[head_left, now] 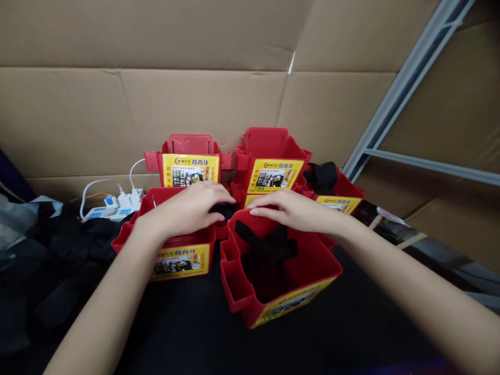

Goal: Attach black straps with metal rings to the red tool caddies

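Note:
A red plastic tool box (312,260) with a yellow label stands at the front, tilted towards me. My right hand (291,208) pinches its back rim, thumb inside and fingers behind. A black strap (269,245) lies crossed against the inner back wall of that box. My left hand (191,208) reaches over another red tool box (213,255) at the left. Its thumb and fingers close around a bunched black strap (224,209) behind the front box; part of that strap is hidden by the fingers.
More red boxes stand behind: one at back left (191,143), a stacked one (269,143) and one with a black strap (347,185). A power strip (113,208) with plugs and a heap of black straps (74,260) lie left. Cardboard (195,104) forms the back wall.

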Tool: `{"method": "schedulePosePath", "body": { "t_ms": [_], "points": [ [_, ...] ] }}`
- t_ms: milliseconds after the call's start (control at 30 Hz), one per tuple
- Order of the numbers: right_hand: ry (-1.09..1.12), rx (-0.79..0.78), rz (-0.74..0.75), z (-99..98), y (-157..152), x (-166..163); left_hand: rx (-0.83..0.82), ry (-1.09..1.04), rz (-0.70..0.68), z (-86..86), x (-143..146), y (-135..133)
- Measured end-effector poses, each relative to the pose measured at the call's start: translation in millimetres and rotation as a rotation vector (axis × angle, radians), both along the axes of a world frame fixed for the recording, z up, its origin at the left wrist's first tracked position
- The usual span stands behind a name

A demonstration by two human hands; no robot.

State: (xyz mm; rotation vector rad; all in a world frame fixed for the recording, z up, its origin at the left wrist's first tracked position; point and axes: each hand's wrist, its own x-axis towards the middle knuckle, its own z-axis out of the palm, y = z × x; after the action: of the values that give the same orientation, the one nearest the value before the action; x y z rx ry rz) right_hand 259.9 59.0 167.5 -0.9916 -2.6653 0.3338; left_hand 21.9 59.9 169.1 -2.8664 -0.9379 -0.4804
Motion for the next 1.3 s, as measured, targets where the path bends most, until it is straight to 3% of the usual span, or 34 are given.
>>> {"method": "schedulePosePath", "body": {
  "t_ms": [100,167,267,333,400,467,533,600,800,933,1033,1200,1233,1300],
  "points": [
    [-0.011,0.019,-0.005,0.5,-3.2,-1.7,-0.046,0.040,0.000,-4.1,9.0,13.1],
    [-0.019,0.026,-0.003,1.3,-5.1,-2.2,-0.010,0.008,0.170,1.6,-16.8,16.7],
    [-0.028,0.026,-0.005,2.6,-5.8,-2.8,0.045,0.028,0.553,15.7,-71.3,10.3],
    [-0.030,0.023,-0.009,2.8,-4.8,-3.3,0.012,0.090,0.683,21.1,-89.9,1.4],
    [-0.025,0.020,-0.005,2.5,-3.5,-3.8,0.027,0.085,0.612,19.5,-81.8,-6.2],
    [-0.026,0.017,-0.001,1.6,-2.9,-4.2,0.059,0.015,0.380,12.3,-52.8,-8.7],
    [-0.032,0.021,-0.007,0.6,-3.5,-4.3,-0.018,-0.027,0.121,4.7,-20.0,-6.0],
    [-0.037,0.031,-0.022,-0.1,-5.0,-4.2,-0.107,-0.024,-0.021,0.7,-0.4,-0.6],
    [-0.037,0.047,-0.033,0.1,-7.9,-3.5,-0.184,-0.026,-0.030,3.7,-12.9,4.5],
    [-0.030,0.050,-0.036,-0.2,-8.5,-2.7,-0.270,0.033,-0.120,-1.9,0.8,2.2],
    [-0.025,0.056,-0.050,-0.1,-12.0,-2.4,-0.184,0.000,0.010,-2.1,-2.9,8.7],
    [-0.010,0.064,-0.054,-0.5,-14.7,-1.7,0.000,0.007,0.579,14.2,-68.3,13.1],
    [-0.006,0.062,-0.052,-0.9,-14.1,-1.5,-0.006,0.022,0.604,16.6,-77.6,10.5],
    [0.002,0.058,-0.050,-2.0,-12.7,-1.2,-0.053,0.032,0.511,17.4,-80.3,3.8]
  ]
}}
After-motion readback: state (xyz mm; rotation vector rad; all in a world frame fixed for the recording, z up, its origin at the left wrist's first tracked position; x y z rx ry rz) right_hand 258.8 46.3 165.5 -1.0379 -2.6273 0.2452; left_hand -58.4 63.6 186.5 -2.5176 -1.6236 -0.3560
